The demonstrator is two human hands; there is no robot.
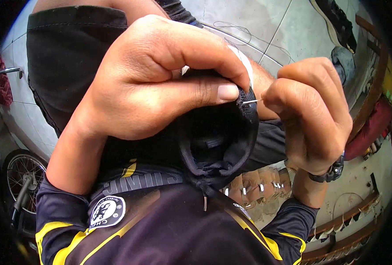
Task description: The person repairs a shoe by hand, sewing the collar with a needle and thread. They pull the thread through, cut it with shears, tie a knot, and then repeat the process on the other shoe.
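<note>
A black shoe (244, 152) with a white sole edge (242, 59) is held up close to my chest, its opening facing up and its lace end hanging toward my shirt. My left hand (138, 79) pinches the shoe's rim between thumb and forefinger. From the right, my right hand (310, 110) grips a thin metal needle (252, 101) with closed fingers. The needle's tip meets the dark mesh fabric just beside my left thumb. Most of the shoe's far side is hidden behind my left hand.
Dark thread (238, 32) lies loosely curled on the tiled floor (266, 17) ahead. Another black shoe (335, 24) rests at the upper right, near a grey cloth (343, 64). A spoked wheel (26, 179) stands at the left, and a wooden rack (346, 223) at the lower right.
</note>
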